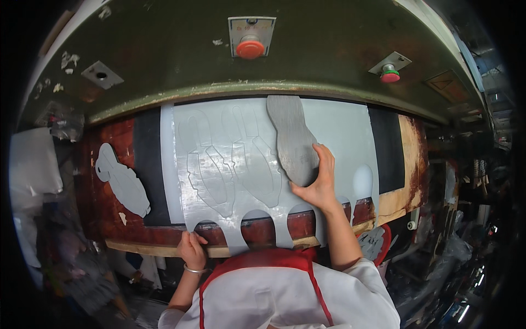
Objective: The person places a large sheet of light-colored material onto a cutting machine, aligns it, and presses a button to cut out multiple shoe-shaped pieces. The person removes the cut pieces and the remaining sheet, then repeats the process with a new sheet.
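Observation:
A thin pale grey sheet lies over the work board, with two sole-like outlines marked in its left half and scalloped cut-outs along its near edge. On it, right of the outlines, rests a grey sole-shaped cutting die with a streaked top. My right hand is closed around the die's near end, thumb on the left and fingers on the right. At the sheet's near left corner my left hand pinches the edge between thumb and fingers. Loose cut grey pieces lie on the board at the left.
A green machine beam spans the far side, carrying a red push button and a red-and-green one. Black matting shows beside the sheet. A red tub with grey pieces stands below the board's near right edge.

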